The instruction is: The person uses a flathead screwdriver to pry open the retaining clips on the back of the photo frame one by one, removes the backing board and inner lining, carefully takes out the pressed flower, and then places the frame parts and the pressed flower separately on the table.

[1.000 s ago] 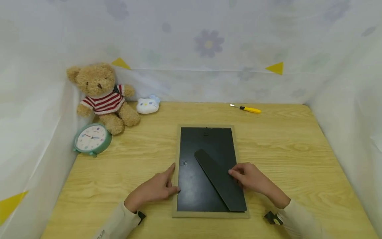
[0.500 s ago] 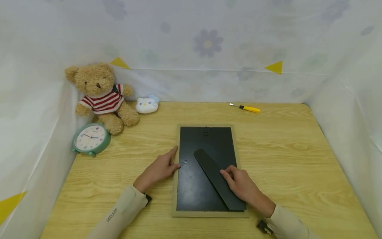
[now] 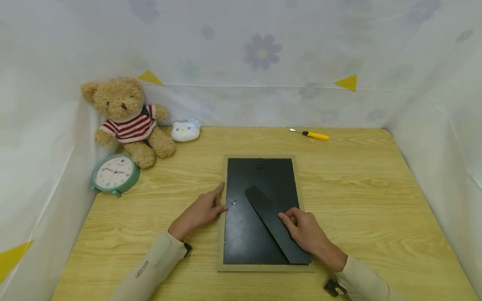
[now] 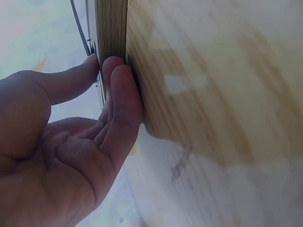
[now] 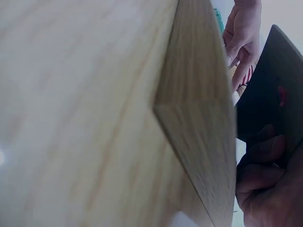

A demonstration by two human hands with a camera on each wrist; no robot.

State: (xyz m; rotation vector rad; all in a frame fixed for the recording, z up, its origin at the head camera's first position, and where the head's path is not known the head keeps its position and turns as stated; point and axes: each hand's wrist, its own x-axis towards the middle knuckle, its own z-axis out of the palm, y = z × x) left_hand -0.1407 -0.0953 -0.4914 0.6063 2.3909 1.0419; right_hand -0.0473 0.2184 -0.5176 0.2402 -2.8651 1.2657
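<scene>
A picture frame (image 3: 244, 238) with a pale wooden border lies on the table, its black back facing up. Hinged to that back is a slanting black stand (image 3: 272, 217), which my right hand (image 3: 306, 232) pinches by its right edge. In the right wrist view the stand (image 5: 270, 90) is tilted up off the back, above the frame's wooden corner (image 5: 201, 132). My left hand (image 3: 199, 211) holds the frame's left border. The left wrist view has its thumb (image 4: 73, 82) over the top and its fingers (image 4: 124, 101) along the outer side.
On the left are a teddy bear (image 3: 124, 113) in a striped shirt and a green alarm clock (image 3: 116, 173). A white cat-face plush (image 3: 185, 130) and a yellow screwdriver (image 3: 312, 134) lie along the back of the table (image 3: 369, 196). White patterned cloth (image 3: 226, 54) walls surround it.
My left hand has slid up along the frame's left border. The right hand has shifted slightly left on the stand. The frame stays in place.
</scene>
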